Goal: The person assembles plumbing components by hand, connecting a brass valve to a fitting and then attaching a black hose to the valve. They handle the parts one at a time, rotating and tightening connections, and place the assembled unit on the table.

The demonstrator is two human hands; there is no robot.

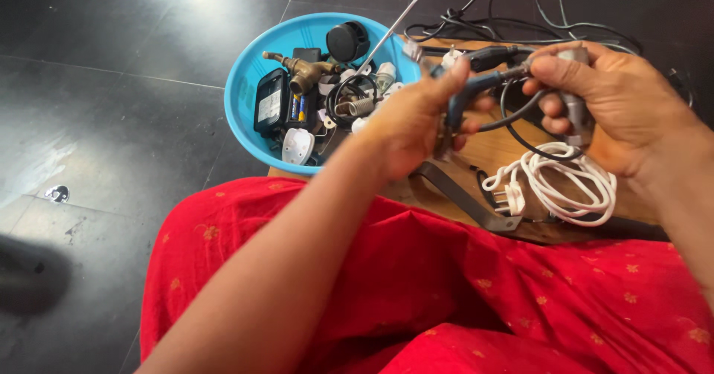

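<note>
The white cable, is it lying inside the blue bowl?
No, the coiled white cable lies on the wooden board, to the right of the blue bowl and outside it.

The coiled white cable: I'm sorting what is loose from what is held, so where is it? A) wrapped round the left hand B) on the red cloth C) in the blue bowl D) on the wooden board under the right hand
D: the coiled white cable lies on the wooden board just below the right hand, outside the blue bowl.
</note>
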